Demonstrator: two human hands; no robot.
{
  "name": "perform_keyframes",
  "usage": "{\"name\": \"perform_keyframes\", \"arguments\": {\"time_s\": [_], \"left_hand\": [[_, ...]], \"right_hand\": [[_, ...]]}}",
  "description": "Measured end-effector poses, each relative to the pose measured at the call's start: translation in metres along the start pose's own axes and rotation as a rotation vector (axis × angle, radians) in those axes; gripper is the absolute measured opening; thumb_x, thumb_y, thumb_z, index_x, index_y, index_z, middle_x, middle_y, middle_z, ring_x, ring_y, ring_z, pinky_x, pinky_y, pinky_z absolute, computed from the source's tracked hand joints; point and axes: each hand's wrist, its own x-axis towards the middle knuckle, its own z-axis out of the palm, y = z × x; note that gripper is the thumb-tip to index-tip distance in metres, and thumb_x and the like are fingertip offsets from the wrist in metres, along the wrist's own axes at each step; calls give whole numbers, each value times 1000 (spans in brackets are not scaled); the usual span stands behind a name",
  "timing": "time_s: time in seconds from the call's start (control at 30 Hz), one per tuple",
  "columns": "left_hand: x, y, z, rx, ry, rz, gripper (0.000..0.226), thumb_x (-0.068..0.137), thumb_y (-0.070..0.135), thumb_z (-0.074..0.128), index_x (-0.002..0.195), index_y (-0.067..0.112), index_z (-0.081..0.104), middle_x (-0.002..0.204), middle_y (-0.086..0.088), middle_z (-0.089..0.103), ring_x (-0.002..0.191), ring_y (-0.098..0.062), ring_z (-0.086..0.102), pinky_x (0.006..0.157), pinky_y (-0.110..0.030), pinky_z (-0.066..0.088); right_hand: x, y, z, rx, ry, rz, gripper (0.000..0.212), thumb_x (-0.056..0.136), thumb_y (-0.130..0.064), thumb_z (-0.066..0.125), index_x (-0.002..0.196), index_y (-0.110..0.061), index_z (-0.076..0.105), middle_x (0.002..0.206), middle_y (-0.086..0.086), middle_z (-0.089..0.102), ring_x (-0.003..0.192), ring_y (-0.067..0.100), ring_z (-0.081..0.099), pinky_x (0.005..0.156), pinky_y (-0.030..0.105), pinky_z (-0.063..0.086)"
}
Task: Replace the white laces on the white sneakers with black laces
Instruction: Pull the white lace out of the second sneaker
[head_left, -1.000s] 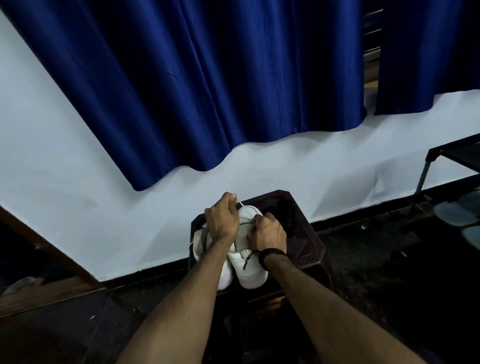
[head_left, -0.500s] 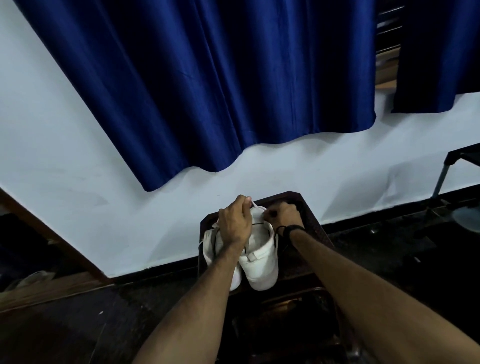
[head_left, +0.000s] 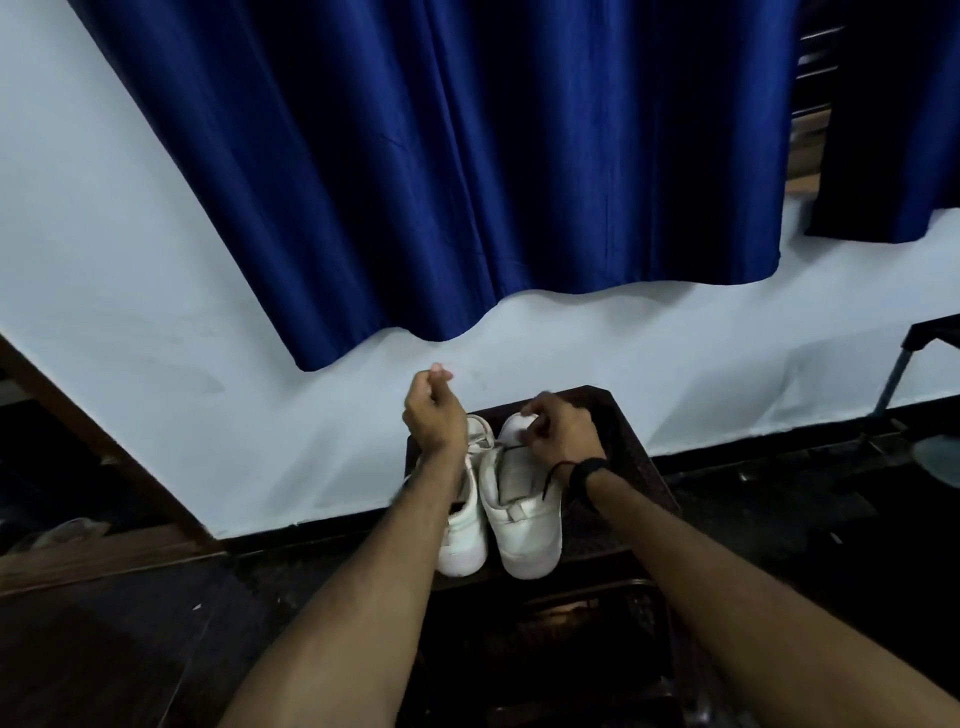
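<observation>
1. Two white sneakers (head_left: 524, 512) sit side by side, touching, on a dark stool (head_left: 631, 488) by the wall.
2. Left hand (head_left: 434, 413) raised above the left sneaker, fingers curled; whether it pinches a lace cannot be told.
3. Right hand (head_left: 558, 431) on the right sneaker's far end, fingers curled, pinching the black lace (head_left: 550, 480).
</observation>
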Motion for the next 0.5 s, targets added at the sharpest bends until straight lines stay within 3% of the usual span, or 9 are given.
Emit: {"name": "perform_keyframes", "arguments": {"time_s": [0.1,0.17,0.3,0.5], "left_hand": [[16,12,-12,-77,-3,-45,30,102,22,47,94,5,71,93,-1,70,84,-14,62,75,-13,45],[17,13,-17,-29,-105,-19,30,102,26,48,103,7,71,102,-7,69,89,-17,62,87,-22,48],[-5,-6,-19,502,-126,110,45,91,38,61,128,15,58,125,-8,55,120,-28,47,101,-43,35],[-48,-28,-14,706,-304,372,39,79,21,61,118,22,59,118,-3,57,117,-27,47,98,-45,34]], "right_hand": [[-13,-1,9,-166,-64,-30,21,76,-8,62,86,-23,75,90,1,73,88,22,68,77,27,54],[-13,-13,13,-299,-79,-24,23,82,-13,60,97,-22,75,102,7,71,97,26,65,80,28,50],[-2,-26,22,-431,-119,53,32,96,-10,41,120,-8,61,125,16,59,118,32,56,92,35,45],[1,-22,26,-485,-64,106,32,98,-20,40,122,-7,57,125,17,55,115,34,55,92,39,45]]}}
